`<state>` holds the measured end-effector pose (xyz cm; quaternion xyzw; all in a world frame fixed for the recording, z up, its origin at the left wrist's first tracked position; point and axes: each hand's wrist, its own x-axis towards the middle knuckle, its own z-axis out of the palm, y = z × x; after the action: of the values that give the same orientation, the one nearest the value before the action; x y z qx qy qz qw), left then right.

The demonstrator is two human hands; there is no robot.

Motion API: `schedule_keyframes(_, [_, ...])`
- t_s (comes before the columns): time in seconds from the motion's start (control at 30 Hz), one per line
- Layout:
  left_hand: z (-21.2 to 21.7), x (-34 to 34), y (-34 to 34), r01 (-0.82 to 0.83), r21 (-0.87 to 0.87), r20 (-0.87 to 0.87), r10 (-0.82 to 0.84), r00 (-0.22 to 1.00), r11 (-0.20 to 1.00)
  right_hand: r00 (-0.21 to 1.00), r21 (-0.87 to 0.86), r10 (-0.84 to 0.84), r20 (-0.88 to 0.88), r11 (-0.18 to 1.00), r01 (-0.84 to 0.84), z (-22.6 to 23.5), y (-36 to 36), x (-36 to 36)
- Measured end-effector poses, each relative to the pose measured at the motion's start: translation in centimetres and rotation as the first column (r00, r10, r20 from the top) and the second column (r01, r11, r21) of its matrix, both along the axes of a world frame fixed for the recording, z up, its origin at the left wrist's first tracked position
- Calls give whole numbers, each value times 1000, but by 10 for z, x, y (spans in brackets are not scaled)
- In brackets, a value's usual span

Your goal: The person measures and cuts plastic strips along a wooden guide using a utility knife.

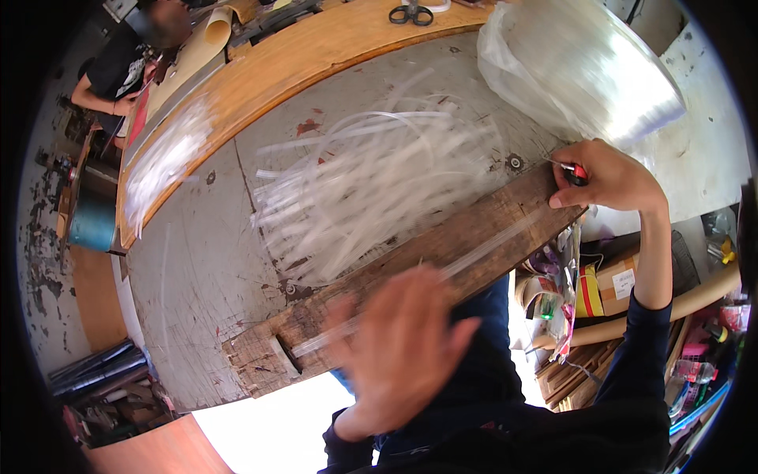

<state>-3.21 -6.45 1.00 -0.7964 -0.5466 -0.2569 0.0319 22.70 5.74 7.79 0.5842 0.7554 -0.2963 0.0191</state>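
Note:
A long wooden board (442, 233) lies along the near edge of the table, with a clear plastic strip (493, 246) stretched lengthwise over it. My left hand (407, 336) is over the board's near edge and the strip, blurred by motion, its fingers stretched out and the thumb apart. At the board's right end, my right hand (612, 175) is closed around a small red-and-black tool (579, 173) with a thin metal tip. The strip's left end lies by a short upright stop (284, 355) fixed on the board. Beyond the board is a loose pile of clear plastic strips (363, 182).
A large roll of clear plastic (584, 71) stands at the back right. Black scissors (410, 13) and a heap of white strips (170, 162) lie on the raised wooden ledge (316, 59). Another person (118, 79) is at the far left. Boxes and clutter (616, 284) sit below right.

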Motion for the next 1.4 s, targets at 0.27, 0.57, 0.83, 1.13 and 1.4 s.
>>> schedule_keyframes(0.27, [-21, 61, 29, 164, 197, -88, -149, 985, 967, 983, 59, -81, 166, 996, 72, 7, -18, -11])
schedule_keyframes(0.57, [-20, 63, 32, 192, 248, -206, -142, 968, 949, 963, 46, -145, -229, 986, 159, -2, -97, -27])
schedule_keyframes(0.83, [-22, 62, 37, 199, 296, -220, -136, 966, 934, 967, 56, -124, -224, 989, 140, -24, -114, -35])
schedule_keyframes(1.13, [-21, 60, 36, 185, 280, -210, -128, 969, 942, 971, 123, -187, -148, 971, 205, -27, -115, -46])
schedule_keyframes(1.4, [-17, 61, 33, 162, 224, -196, -119, 973, 961, 960, 76, -246, -136, 963, 258, -33, -120, -52])
